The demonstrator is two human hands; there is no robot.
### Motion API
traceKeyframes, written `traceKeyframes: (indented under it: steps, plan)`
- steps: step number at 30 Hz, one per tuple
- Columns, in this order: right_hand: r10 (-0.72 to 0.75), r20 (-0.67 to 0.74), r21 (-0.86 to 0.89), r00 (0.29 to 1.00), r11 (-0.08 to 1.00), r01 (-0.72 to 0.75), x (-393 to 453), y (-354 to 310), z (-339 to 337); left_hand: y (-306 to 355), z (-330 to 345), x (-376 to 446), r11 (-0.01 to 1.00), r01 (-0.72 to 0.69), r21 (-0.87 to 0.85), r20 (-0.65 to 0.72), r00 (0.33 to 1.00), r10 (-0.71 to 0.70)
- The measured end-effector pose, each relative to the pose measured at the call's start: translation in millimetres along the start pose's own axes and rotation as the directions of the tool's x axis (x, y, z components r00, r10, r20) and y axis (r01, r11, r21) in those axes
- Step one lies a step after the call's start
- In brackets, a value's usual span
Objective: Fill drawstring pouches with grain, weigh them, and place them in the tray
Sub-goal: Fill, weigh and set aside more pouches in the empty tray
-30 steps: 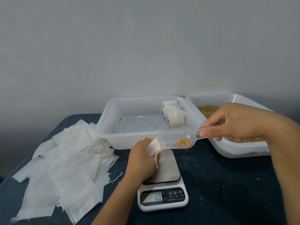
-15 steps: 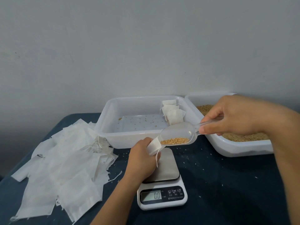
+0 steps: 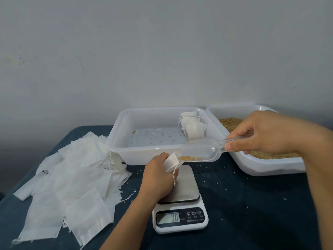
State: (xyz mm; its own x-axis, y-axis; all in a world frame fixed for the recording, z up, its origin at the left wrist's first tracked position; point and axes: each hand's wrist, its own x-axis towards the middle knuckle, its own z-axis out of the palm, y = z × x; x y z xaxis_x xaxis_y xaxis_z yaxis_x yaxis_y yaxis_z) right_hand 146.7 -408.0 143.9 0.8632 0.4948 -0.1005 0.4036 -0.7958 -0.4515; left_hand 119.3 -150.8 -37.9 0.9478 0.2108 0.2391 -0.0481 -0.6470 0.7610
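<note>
A heap of empty pouches (image 3: 72,184) covers the dark tabletop (image 3: 252,204) at nine o'clock. The left hand (image 3: 158,175) grips an open pouch (image 3: 172,161) above the scale (image 3: 180,204), which reads 0.0. At three o'clock, the right hand (image 3: 266,132) pinches a clear scoop (image 3: 200,150), tipping grain (image 3: 189,157) into the pouch. Filled pouches (image 3: 192,129) stand in the tray (image 3: 144,156) at twelve o'clock.

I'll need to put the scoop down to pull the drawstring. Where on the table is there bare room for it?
Bare cloth lies right of the scale, in front of the grain tray, with only stray grains. A narrower strip runs between the scale and the empty pouches. The left side is crowded by that pile; the back is taken by both trays.
</note>
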Motion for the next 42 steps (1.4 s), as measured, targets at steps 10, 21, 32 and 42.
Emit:
traceKeyframes:
  steps: [10, 21, 32, 42]
  plan:
    - [0.023, -0.081, 0.394, 0.996, 0.919, 0.01, -0.2, 40.7, 30.6, 0.2, -2.2, 2.1, 0.944, 0.101, -0.315, 0.019, 0.995, -0.1]
    - [-0.01, -0.257, 0.755, 0.966, 0.621, 0.207, 59.1, 20.8, 97.8, 11.8, -19.7, -2.5, 0.759, 0.229, -0.609, 0.253, 0.963, -0.088]
    - [-0.238, -0.327, 0.693, 0.914, 0.598, 0.404, 75.7, -0.2, 145.8, 10.2, -24.5, -7.5, 0.619, 0.278, -0.734, 0.487, 0.851, 0.195]
    - [-0.103, -0.555, 0.588, 0.825, 0.653, 0.477, 80.3, 12.9, 156.1, -0.9, -14.4, 2.8, 0.841, -0.046, -0.539, -0.007, 0.999, 0.05]
